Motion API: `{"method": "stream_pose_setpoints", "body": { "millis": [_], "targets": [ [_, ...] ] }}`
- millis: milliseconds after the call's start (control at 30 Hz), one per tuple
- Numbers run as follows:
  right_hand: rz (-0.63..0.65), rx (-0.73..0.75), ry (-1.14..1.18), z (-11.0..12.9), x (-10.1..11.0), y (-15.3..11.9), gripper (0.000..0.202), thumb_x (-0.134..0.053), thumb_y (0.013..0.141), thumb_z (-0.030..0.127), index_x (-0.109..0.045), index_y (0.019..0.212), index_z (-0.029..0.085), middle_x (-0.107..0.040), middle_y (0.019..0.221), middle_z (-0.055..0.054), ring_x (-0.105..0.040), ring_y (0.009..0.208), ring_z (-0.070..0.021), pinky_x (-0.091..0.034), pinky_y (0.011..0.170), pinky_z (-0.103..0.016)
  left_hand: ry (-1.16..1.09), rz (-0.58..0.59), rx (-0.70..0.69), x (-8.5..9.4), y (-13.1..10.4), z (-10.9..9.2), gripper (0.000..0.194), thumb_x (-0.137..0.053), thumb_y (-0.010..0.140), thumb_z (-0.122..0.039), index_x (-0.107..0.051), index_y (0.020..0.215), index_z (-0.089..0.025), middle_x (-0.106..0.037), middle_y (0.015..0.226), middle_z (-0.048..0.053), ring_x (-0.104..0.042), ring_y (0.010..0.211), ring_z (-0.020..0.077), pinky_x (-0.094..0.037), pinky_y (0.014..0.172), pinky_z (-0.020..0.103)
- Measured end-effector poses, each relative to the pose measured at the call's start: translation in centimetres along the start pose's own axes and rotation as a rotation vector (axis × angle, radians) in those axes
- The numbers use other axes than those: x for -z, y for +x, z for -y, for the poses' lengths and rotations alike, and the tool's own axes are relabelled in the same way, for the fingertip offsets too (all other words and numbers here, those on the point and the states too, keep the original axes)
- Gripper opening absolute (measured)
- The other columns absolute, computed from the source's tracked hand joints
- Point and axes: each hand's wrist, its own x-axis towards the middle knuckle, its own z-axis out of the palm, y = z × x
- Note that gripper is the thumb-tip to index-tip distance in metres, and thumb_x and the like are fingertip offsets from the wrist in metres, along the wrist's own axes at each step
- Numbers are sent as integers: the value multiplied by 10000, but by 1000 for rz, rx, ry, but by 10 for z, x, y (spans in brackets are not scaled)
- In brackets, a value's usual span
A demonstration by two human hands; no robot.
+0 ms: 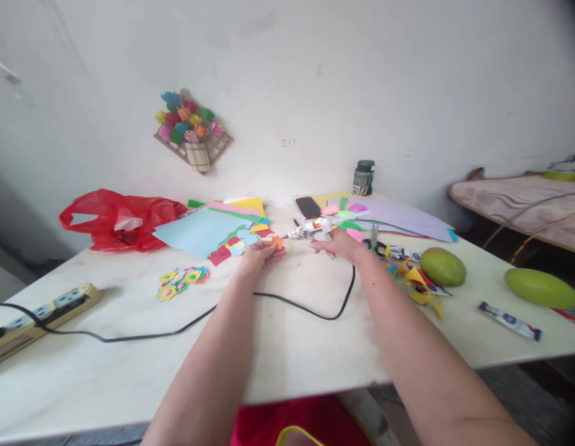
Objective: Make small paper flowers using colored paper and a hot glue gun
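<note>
My left hand (263, 254) pinches a small orange paper flower (277, 241) between its fingertips, above the table (297, 353). Facing it, my right hand (343, 245) is wrapped round a white glue gun (321, 229), whose tip points left towards the flower. A black cord (310, 313) loops down from below my right hand. Just beyond my left hand lie cut paper shapes (236, 244) in red, blue and yellow. Nearer on the left is a cluster of finished-looking paper flowers (183, 280). My fingers partly cover the glue gun's handle.
A power strip (46, 319) sits at the left, with a red plastic bag (122, 217) behind it. Coloured sheets (208, 226), a phone (308, 207) and a dark jar (364, 178) stand at the back. Paper scraps (415, 282), two green fruits (443, 266) and a tube (509, 320) are right.
</note>
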Motion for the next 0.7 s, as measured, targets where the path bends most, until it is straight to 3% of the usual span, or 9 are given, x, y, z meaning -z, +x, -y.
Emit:
{"method": "stream_pose_setpoints", "body": {
  "millis": [700],
  "targets": [
    [-14, -23, -186, 1, -6, 2, 297, -663, 640, 391, -598, 774, 135, -616, 645, -25, -397, 396, -50, -318, 349, -182, 44, 2, 64, -2, -4, -4, 34, -604, 747, -83, -615, 724, -60, -684, 712, 131, -679, 679, 213, -555, 690, 324]
  ]
}}
